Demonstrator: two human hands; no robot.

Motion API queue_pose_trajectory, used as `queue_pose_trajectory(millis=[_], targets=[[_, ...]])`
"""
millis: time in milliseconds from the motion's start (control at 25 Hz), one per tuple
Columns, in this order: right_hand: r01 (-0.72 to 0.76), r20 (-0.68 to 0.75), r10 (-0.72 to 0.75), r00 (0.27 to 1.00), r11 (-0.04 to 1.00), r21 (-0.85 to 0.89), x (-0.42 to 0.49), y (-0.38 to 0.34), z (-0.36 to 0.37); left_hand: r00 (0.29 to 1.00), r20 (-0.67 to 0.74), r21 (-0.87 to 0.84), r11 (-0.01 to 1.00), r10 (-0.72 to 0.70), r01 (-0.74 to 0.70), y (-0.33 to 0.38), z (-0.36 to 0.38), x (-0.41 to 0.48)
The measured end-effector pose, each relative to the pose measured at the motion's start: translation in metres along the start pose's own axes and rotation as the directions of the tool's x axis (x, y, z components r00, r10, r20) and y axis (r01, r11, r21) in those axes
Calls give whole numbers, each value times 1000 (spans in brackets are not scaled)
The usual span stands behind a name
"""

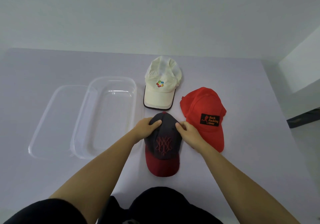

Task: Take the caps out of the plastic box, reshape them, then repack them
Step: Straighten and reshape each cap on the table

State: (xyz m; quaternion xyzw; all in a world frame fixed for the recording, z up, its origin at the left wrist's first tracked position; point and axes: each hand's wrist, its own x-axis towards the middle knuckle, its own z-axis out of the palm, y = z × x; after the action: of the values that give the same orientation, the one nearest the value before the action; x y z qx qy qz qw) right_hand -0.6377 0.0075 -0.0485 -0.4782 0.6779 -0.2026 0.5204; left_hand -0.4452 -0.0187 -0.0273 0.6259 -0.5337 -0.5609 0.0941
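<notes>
3 caps are seen, colour-wise: a navy cap [163, 137] with a dark red brim, a dark red button on top and a dark red spiky emblem stitched on the front; a cream cap [161, 83] with a black-edged brim and a small multicoloured logo in red, green, blue and yellow; a bright red cap [204, 113] with a black patch lettered in orange. The plastic box [105, 118] and its lid [52, 119] are clear, the table [52, 68] is pale lilac-grey, and black sleeves [43, 211] are worn

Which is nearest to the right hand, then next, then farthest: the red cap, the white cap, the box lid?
1. Red cap, beside the right hand on its right.
2. White cap, beyond the hand.
3. Box lid, far left.
</notes>
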Motion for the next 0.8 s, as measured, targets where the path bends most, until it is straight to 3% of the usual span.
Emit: queue_pose_trajectory(millis=[120, 200, 320, 400, 560, 800], targets=[[62, -119, -77, 990, 990, -126, 3, 0, -6, 982, -191, 0, 1000, 3, -3, -2, 4, 2], [-7, -61, 1, 998, 995, -98, 8, 0, -6, 966, -256, -10, 1000, -17, 14, -5, 9, 0], [-101, 73, 105, 992, 994, -50, 16, 1, 6, 967, -249, -108, 994, -55, 29, -10, 20, 3], [-103, 31, 104, 994, 993, -52, 20, 1, 10, 957, -284, -133, 991, -62, 25, -8, 20, 9], [-44, -60, 29, 998, 963, -267, 24, -6, 2, 956, -287, -36, 998, -64, 56, -13, 15, 18], [-103, -19, 102, 995, 973, -207, 30, -9, 0, 955, -292, -41, 998, -58, 48, -8, 10, 23]])
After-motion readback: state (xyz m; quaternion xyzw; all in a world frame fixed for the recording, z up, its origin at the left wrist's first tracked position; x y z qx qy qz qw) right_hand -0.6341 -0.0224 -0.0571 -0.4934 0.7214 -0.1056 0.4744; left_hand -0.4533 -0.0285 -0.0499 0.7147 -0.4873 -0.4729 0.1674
